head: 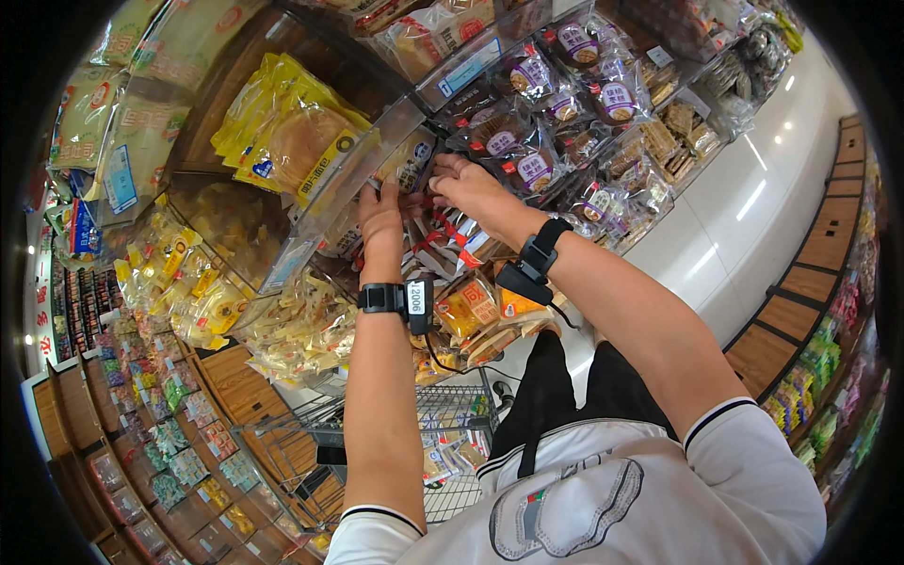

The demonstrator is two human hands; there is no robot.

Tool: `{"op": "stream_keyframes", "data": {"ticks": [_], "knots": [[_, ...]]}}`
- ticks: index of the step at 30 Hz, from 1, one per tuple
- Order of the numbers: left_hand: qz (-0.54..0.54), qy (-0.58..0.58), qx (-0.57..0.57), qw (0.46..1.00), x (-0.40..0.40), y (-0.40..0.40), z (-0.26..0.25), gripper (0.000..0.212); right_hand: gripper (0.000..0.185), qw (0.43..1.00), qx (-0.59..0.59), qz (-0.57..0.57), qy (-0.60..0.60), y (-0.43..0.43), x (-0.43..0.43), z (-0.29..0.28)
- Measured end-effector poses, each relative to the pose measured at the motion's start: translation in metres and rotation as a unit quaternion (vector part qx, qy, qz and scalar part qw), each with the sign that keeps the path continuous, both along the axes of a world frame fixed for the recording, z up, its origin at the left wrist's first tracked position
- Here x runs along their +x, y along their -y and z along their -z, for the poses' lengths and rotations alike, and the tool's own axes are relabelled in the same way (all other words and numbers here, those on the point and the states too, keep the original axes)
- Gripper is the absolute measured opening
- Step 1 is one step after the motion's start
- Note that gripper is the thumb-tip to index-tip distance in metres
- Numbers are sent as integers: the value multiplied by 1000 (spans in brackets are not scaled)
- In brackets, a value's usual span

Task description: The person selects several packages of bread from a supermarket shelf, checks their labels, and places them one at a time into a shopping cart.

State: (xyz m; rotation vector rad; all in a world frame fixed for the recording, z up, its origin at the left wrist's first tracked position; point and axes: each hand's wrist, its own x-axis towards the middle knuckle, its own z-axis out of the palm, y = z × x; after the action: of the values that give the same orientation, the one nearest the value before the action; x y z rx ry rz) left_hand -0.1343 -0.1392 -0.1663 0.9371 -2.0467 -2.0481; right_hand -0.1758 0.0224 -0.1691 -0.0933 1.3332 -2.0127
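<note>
Both my hands reach into a compartment of the bakery display, just behind a clear plastic divider (353, 183). My left hand (381, 215) is at a clear-wrapped package with a blue mark (412, 166); whether its fingers grip the wrap cannot be told. My right hand (466, 185) is at the right side of the same package, fingers bent, its hold unclear. Below the hands lie packages with red and white wrapping (441, 244). Round cakes in clear wrap with purple and white labels (533, 169) fill the bin to the right. Each wrist wears a black strapped device.
Yellow bags of flat round bread (304, 145) stand at the upper left. Small yellow-wrapped packs (296, 335) lie at the lower left. A wire shopping cart (452, 417) holding packaged goods is beside my legs. Pale tiled floor (713, 219) and wooden-fronted shelving (798, 311) are to the right.
</note>
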Motion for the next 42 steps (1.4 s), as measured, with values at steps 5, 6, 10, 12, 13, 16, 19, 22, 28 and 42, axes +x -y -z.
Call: {"op": "stream_keyframes", "data": {"ticks": [5,6,10,12,13,16,19,22,28,42], "knots": [[20,4,-74,997,-26,-8,12,31,52,997,36,71,13,12,-15,16],[14,3,-77,997,-27,7,26,31,52,997,34,66,12,19,-15,16],[41,-122,-348,928,-38,31,52,34,56,994,69,53,-72,39,-28,34],[57,-170,-409,895,-53,18,47,32,56,988,95,71,-99,36,-42,45],[70,-133,-407,901,-55,21,47,37,57,983,112,71,-123,38,-46,43],[42,-94,-353,930,-53,46,62,43,64,973,166,46,-152,50,-42,24],[5,-89,-289,953,-47,47,66,43,70,962,227,27,-148,53,-37,7],[40,-57,-312,947,-48,18,43,44,71,948,275,43,-154,44,-49,16],[-8,-62,-303,951,-25,-3,33,35,76,956,249,22,-153,63,-54,36],[77,-87,-423,899,-35,-6,31,35,64,912,345,-3,-221,63,-45,13]]}}
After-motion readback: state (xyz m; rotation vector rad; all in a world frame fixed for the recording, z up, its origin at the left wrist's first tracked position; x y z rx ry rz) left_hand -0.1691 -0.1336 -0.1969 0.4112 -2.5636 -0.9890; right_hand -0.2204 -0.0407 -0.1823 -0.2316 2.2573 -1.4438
